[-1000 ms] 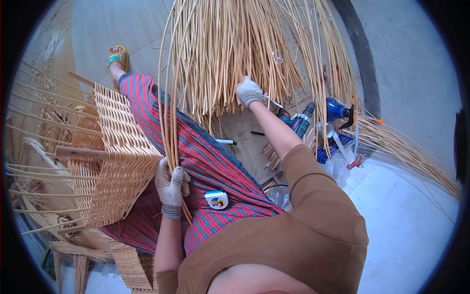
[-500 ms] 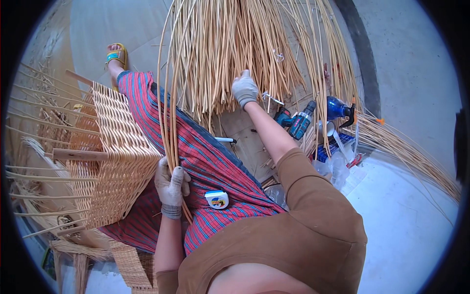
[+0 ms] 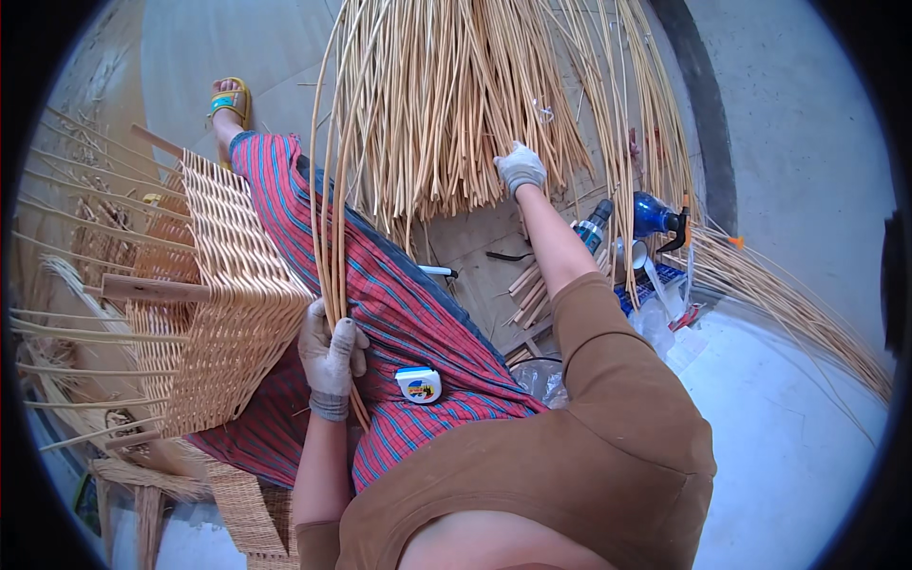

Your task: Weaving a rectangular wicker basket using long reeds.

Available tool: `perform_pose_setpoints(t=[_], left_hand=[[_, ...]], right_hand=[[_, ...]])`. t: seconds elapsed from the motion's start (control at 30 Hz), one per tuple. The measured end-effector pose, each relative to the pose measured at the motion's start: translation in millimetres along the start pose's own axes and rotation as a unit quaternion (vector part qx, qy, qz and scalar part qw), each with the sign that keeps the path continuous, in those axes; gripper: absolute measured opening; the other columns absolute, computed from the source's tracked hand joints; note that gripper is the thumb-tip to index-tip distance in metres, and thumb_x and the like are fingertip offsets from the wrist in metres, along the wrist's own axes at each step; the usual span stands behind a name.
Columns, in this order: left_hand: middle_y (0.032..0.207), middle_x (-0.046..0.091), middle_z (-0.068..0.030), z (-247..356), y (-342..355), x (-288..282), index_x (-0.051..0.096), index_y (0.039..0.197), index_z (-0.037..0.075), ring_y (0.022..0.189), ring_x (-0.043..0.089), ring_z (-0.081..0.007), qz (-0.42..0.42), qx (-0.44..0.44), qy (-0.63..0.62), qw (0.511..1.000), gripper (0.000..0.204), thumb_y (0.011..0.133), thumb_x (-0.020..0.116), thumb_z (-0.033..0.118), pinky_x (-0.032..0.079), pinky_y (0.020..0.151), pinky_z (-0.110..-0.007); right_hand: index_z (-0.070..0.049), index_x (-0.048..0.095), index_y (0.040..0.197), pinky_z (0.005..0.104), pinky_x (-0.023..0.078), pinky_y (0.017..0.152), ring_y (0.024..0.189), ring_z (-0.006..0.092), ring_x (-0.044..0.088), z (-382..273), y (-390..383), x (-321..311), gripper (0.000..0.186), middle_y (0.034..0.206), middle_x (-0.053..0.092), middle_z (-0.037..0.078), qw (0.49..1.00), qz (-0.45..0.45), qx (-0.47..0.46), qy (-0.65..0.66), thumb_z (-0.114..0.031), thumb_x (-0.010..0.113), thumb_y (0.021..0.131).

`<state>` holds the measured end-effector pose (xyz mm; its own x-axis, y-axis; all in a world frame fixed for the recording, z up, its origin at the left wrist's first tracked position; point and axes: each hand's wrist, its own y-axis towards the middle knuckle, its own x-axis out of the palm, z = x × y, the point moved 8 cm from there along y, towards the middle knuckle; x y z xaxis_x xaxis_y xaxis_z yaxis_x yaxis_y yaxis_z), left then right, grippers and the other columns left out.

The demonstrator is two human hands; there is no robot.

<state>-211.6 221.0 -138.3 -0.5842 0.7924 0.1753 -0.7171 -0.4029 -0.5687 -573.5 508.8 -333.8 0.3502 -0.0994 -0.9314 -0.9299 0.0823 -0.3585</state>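
Observation:
My left hand point(image 3: 332, 359), in a pale work glove, is closed around several long rattan canes point(image 3: 328, 252) that rise from my lap toward the far side. Also gloved, my right hand point(image 3: 522, 171) reaches out to the near ends of a big pile of rattan canes point(image 3: 456, 123), fingers closed at a cane there; its fingertips are partly hidden. Beside my left leg leans a woven wicker piece point(image 3: 247, 323) with loose stakes sticking out leftward. A small white and blue tape measure point(image 3: 418, 385) rests on the red checked cloth point(image 3: 446, 347) over my lap.
Right of my right arm are a power drill point(image 3: 595, 226), a blue spray bottle point(image 3: 655, 215), a white cup point(image 3: 638, 253) and plastic bags. Short cane pieces point(image 3: 532, 294) and a white pen-like tool point(image 3: 437, 271) lie nearer. Another cane bundle point(image 3: 788, 294) stretches rightward.
My right hand has shifted to the right along the pile's near ends, and its arm now covers part of the drill. My left hand keeps hold of its canes.

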Motion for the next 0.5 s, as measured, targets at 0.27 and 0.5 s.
perform_pose_setpoints(t=[0.27, 0.5], left_hand=[[0.068, 0.061, -0.0045, -1.2, -0.3, -3.3, 0.047, 0.126, 0.001, 0.039, 0.045, -0.0062, 0.001, 0.001, 0.002, 1.000, 0.034, 0.099, 0.058, 0.019, 0.035, 0.036, -0.020], [0.066, 0.060, -0.0029, 1.7, 1.6, -0.1, 0.048, 0.120, 0.004, 0.036, 0.044, -0.0064, 0.000, 0.020, 0.019, 1.000, 0.032, 0.100, 0.058, 0.026, 0.034, 0.033, -0.020]], right_hand=[[-0.010, 0.070, 0.107, 0.0410, 0.052, 0.088, 0.096, 0.0324, 0.069, 3.8, 20.8, 17.4, 0.039, 0.098, 0.073, 0.015, 0.977, -0.102, -0.088, 0.166, -0.041, 0.068, 0.084], [-0.003, 0.057, 0.114, 0.0412, 0.055, 0.081, 0.086, 0.0336, 0.069, 2.5, 26.3, 23.1, 0.041, 0.092, 0.070, 0.020, 0.979, -0.114, -0.112, 0.127, -0.039, 0.053, 0.095]])
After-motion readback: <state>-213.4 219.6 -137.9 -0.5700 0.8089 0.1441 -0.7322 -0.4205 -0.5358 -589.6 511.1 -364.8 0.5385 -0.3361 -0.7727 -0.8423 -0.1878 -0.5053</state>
